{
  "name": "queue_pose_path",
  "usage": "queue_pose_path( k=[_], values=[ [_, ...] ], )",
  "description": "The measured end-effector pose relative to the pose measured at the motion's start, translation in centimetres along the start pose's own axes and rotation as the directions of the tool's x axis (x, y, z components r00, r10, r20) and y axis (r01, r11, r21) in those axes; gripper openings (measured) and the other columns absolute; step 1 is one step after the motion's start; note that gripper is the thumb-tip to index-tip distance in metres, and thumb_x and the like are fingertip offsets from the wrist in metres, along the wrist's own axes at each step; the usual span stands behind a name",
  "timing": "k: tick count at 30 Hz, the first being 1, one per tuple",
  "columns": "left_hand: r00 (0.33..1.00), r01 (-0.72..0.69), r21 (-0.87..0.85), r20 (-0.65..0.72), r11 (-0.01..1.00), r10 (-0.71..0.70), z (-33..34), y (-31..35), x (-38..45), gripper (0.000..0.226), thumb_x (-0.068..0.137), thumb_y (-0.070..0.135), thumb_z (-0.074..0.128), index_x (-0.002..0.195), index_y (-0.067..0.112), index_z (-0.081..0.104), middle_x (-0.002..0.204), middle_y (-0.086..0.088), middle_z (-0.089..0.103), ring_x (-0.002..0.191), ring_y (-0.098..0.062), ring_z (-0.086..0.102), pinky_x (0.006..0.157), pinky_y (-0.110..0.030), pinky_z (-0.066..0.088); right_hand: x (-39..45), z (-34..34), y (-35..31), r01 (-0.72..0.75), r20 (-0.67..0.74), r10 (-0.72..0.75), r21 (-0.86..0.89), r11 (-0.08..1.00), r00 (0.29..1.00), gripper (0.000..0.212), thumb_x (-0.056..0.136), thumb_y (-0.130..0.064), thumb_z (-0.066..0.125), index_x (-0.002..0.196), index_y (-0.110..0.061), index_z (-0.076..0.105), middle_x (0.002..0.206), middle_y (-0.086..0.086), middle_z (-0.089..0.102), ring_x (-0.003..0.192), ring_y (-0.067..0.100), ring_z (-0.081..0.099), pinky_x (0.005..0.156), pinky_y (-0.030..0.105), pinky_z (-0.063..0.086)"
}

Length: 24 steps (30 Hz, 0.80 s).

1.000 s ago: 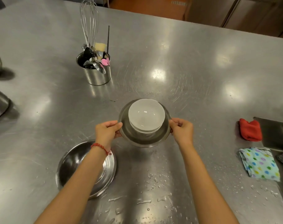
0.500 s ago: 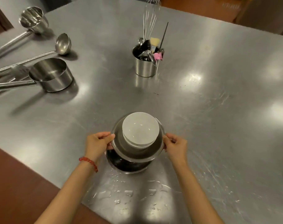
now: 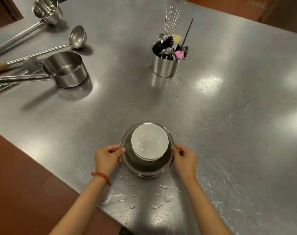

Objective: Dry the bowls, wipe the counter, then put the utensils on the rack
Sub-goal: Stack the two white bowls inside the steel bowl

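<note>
The white bowl (image 3: pixel 149 144) sits inside a steel mixing bowl (image 3: pixel 147 165), and this one now rests nested in the larger steel bowl near the bench (image 3: pixel 212 116) edge; a second ago it was still held above the bench, away from that bowl. The left hand (image 3: pixel 107 158) and right hand (image 3: pixel 185 159) pinch the rim from both sides, each grip closed on it. Water puddles (image 3: pixel 115 199) lie just in front (so wiping is not done, I think). The utensil holder (image 3: pixel 163 65) and ladles (image 3: pixel 76 37) wait further away.

Bowls (image 3: pixel 149 145) (nested) before canister (image 3: pixel 163 66)
</note>
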<state>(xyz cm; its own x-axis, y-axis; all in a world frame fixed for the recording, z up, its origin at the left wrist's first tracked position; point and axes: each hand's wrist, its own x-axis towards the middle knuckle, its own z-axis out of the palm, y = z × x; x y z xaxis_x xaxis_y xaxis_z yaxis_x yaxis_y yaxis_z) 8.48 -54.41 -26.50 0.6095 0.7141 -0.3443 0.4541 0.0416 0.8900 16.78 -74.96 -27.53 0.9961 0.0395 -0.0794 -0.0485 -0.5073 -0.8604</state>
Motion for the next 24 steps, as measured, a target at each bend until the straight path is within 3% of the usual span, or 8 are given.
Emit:
queue_pose_path(
  k=[6, 10, 13, 16, 19, 24],
  values=[
    [0.999, -0.005, 0.042, 0.038, 0.999, 0.003, 0.1, -0.5, 0.2, 0.021, 0.072, 0.004, 0.074, 0.093, -0.001, 0.069, 0.064, -0.005, 0.065, 0.053, -0.019, 0.061, 0.045, -0.01, 0.05, 0.2, -0.1, -0.2, 0.033, -0.019, -0.035, -0.086, 0.996, 0.999, 0.014, 0.088, -0.01, 0.058, 0.093, -0.007, 0.071, 0.081, 0.009, 0.069, 0.073, 0.019, 0.062, 0.071, 0.024, 0.048],
    [0.988, 0.103, -0.057, 0.119, 0.993, -0.096, 0.4, 0.1, 0.4, 0.018, 0.075, -0.002, 0.07, 0.092, -0.004, 0.067, 0.07, -0.008, 0.065, 0.058, -0.017, 0.063, 0.046, -0.014, 0.053, 0.2, -0.2, -0.3, 0.032, -0.024, -0.036, -0.126, 0.991, 0.999, 0.015, 0.09, -0.014, 0.057, 0.093, -0.009, 0.071, 0.08, 0.01, 0.068, 0.072, 0.019, 0.06, 0.073, 0.03, 0.052],
    [0.971, 0.199, -0.138, 0.161, 0.97, -0.176, 0.5, 0.4, 0.5, 0.007, 0.077, -0.005, 0.066, 0.083, -0.001, 0.066, 0.068, -0.009, 0.062, 0.049, -0.011, 0.063, 0.042, -0.014, 0.051, 0.4, -0.4, 0.0, -0.026, -0.054, 0.02, -0.113, 0.993, 0.998, 0.016, 0.087, -0.017, 0.062, 0.1, -0.013, 0.07, 0.096, 0.006, 0.059, 0.073, 0.011, 0.055, 0.076, 0.024, 0.047],
    [0.961, 0.238, -0.159, 0.182, 0.958, -0.209, 0.6, 0.4, 0.7, 0.006, 0.078, -0.006, 0.065, 0.083, -0.003, 0.065, 0.069, -0.01, 0.064, 0.054, -0.014, 0.063, 0.043, -0.016, 0.052, 0.9, -0.3, 0.3, -0.068, 0.012, 0.069, -0.054, 0.996, 0.998, 0.012, 0.086, -0.01, 0.061, 0.084, -0.004, 0.071, 0.075, 0.017, 0.064, 0.064, 0.018, 0.056, 0.069, 0.03, 0.048],
    [0.968, 0.219, -0.151, 0.156, 0.964, -0.196, 0.7, 0.2, 0.8, 0.008, 0.078, -0.007, 0.065, 0.085, -0.005, 0.065, 0.069, -0.009, 0.064, 0.055, -0.015, 0.063, 0.042, -0.015, 0.051, 1.7, -0.1, 0.5, -0.205, 0.097, 0.198, 0.062, 0.977, 0.975, 0.021, 0.086, -0.003, 0.058, 0.073, 0.014, 0.06, 0.06, 0.029, 0.052, 0.06, 0.021, 0.046, 0.066, 0.036, 0.045],
    [0.973, 0.217, -0.185, 0.125, 0.958, -0.196, 0.2, 0.6, 1.2, 0.007, 0.076, -0.006, 0.067, 0.077, 0.001, 0.066, 0.069, -0.009, 0.065, 0.062, -0.019, 0.062, 0.044, -0.016, 0.052, 2.5, 0.2, -0.1, -0.191, 0.119, 0.183, 0.064, 0.979, 0.976, 0.023, 0.086, -0.005, 0.058, 0.071, 0.012, 0.06, 0.059, 0.015, 0.051, 0.059, 0.02, 0.046, 0.064, 0.034, 0.046]
  ],
)
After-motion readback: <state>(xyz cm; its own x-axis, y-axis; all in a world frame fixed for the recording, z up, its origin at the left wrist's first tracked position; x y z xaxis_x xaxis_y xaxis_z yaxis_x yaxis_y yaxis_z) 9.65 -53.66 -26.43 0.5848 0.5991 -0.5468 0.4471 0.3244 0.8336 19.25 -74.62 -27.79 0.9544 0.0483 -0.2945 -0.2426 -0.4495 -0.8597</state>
